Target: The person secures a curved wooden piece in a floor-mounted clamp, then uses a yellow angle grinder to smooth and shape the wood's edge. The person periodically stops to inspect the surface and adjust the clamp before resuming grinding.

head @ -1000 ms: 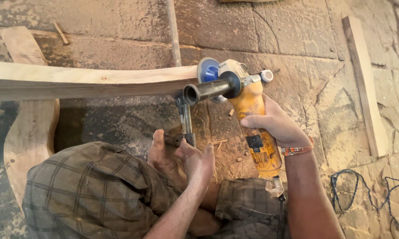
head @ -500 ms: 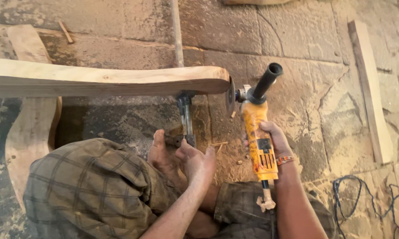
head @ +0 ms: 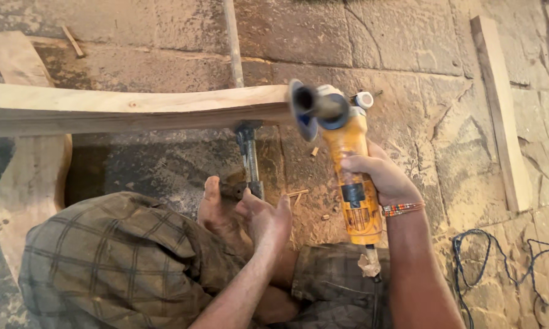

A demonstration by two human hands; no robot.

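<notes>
Gripping the yellow grinder (head: 350,176), right hand (head: 381,176) fingers (head: 355,163) wrap its body.

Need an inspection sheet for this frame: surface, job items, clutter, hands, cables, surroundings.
Surface: stone floor, dusty, sawdust near the foot.
Job's things: yellow grinder, disc at the end of the curved plank; clamp under the plank, screw pointing down.
Clutter: wood chips on the floor; small stick at top left.
Grippers: right hand grips the grinder body; left hand at the clamp's lower end, beside a bare foot.
Cables: dark cord looped on the floor at right; grinder lead exits the tool's rear.
Surroundings: straight board lying at right; another curved wood piece at left.
</notes>
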